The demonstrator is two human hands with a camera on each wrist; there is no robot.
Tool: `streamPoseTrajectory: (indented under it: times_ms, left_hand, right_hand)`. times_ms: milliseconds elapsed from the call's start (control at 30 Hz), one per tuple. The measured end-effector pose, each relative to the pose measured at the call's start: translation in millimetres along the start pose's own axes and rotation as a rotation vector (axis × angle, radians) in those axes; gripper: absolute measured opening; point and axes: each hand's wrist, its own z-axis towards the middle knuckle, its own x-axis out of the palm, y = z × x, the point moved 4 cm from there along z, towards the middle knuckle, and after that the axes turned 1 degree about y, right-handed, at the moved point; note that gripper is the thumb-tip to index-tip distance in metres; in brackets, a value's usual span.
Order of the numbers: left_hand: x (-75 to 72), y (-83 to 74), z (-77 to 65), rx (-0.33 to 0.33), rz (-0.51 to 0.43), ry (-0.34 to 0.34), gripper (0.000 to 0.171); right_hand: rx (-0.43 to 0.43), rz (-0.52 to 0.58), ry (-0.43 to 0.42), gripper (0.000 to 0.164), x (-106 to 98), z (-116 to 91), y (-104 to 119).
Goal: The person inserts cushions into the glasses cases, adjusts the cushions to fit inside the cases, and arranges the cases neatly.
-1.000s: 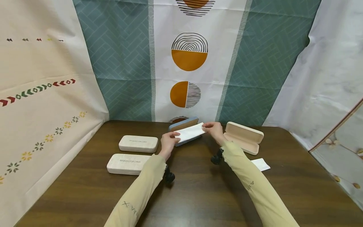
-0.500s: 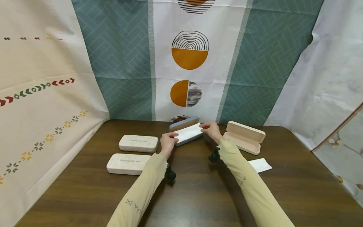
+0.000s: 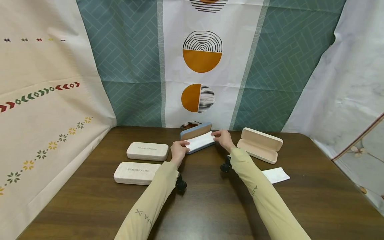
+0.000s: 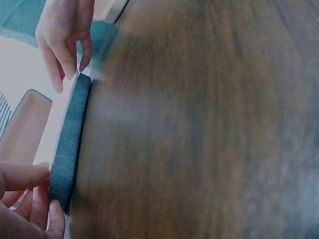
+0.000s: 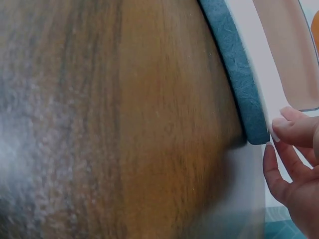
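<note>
A white folded cloth [image 3: 200, 141] lies lengthwise over the lower half of an open blue glasses case [image 3: 196, 131], whose raised lid shows a tan lining. At the cloth's left end my left hand [image 3: 179, 150] pinches it between thumb and fingers, beside the case's end. My right hand [image 3: 223, 138] pinches the opposite end. Seen from the left wrist, the cloth sits level with the rim of the blue case [image 4: 71, 142]. In the right wrist view the thumb and fingers of the right hand [image 5: 298, 159] meet at the cloth's corner.
Two closed cream glasses cases, a farther one [image 3: 147, 151] and a nearer one [image 3: 136, 173], lie on the left. To the right stands an open cream case [image 3: 259, 145], with another white cloth [image 3: 276, 175] in front of it. A patterned curtain [image 3: 135, 66] hangs behind the brown table [image 3: 210, 206].
The cloth, held at both ends, has come down from above the blue case onto its lower half. Both hands have lowered slightly with it, and the right hand has shifted a little left.
</note>
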Motion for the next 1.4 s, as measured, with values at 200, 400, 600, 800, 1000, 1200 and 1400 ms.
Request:
streamPoseTrajectory:
  times_ms: [200, 400, 600, 800, 1000, 1200, 1400]
  left_hand:
    - [6.5, 7.5, 10.8, -0.003, 0.015, 0.015, 0.021]
    - [13.7, 17.1, 22.5, 0.076, 0.038, -0.011, 0.021]
    - [6.8, -3.9, 5.3, 0.100, 0.110, -0.029, 0.023]
    - [4.4, -7.3, -1.3, 0.108, 0.078, -0.044, 0.023]
    - [0.5, -6.1, -4.4, 0.109, 0.055, -0.066, 0.021]
    - [-3.4, -3.6, -2.3, 0.091, 0.032, -0.042, 0.021]
    - [-5.3, 0.3, -0.8, 0.089, 0.045, -0.038, 0.021]
  right_hand:
    - [-0.025, -0.035, -0.016, 0.023, -1.6, -1.4, -0.3]
    - [-0.054, -0.072, -0.017, 0.027, -0.6, -3.9, -2.0]
    - [-0.024, -0.063, -0.017, 0.027, -1.6, -6.8, -4.3]
    - [-0.020, -0.090, -0.002, 0.016, -4.5, -11.8, -1.4]
    - [0.008, -0.151, 0.062, 0.017, -4.2, -21.4, 0.3]
    - [0.060, -0.145, 0.052, 0.016, -5.7, -37.2, 3.3]
    - [0.077, -0.137, 0.020, 0.013, -4.3, -51.7, 6.1]
